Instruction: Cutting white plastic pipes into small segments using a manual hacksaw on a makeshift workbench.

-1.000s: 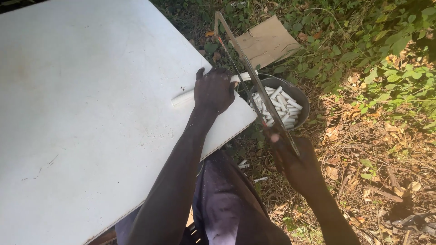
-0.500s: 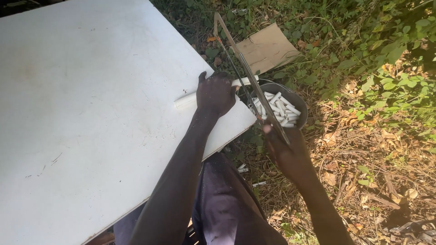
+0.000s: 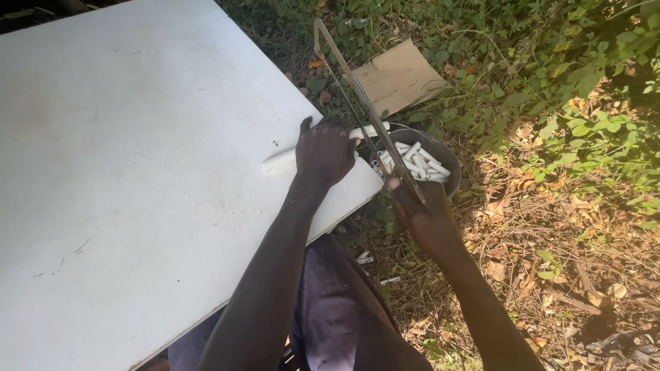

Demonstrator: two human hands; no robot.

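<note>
White plastic pipe (image 3: 282,162) pinned on white tabletop (image 3: 137,172) under left hand (image 3: 324,151); right hand (image 3: 423,213), at four o'clock, seemingly clamped on metal-framed hacksaw (image 3: 364,103).

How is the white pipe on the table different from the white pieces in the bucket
The white pipe is one long length, lying across the table edge under the left hand. The cut pieces are short, many and heaped loose in the dark bucket on the ground. Both are white tubes.
</note>
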